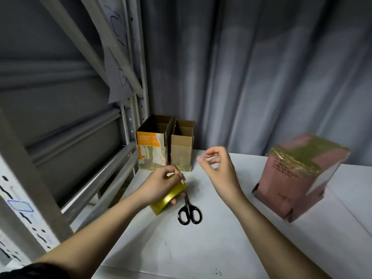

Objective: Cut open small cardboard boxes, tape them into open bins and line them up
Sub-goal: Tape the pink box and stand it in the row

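Observation:
My left hand [161, 185] grips a yellow roll of tape [168, 196] just above the white table [201, 248]. My right hand [218, 168] hovers to the right of it with thumb and forefinger pinched close together; whether a tape end runs between them cannot be made out. Black-handled scissors [189, 212] lie on the table under the roll. Two open-topped bins stand side by side at the back: an orange and white one [150, 151] and a plain brown one [181, 156]. A pink box [300, 178], its top sealed with yellowish tape, stands at the right.
A grey metal shelving frame [128, 121] borders the table on the left, with a paper sheet [116, 63] hanging from it. A grey curtain [261, 67] hangs behind the table. The table's right part shows a seam line near the pink box.

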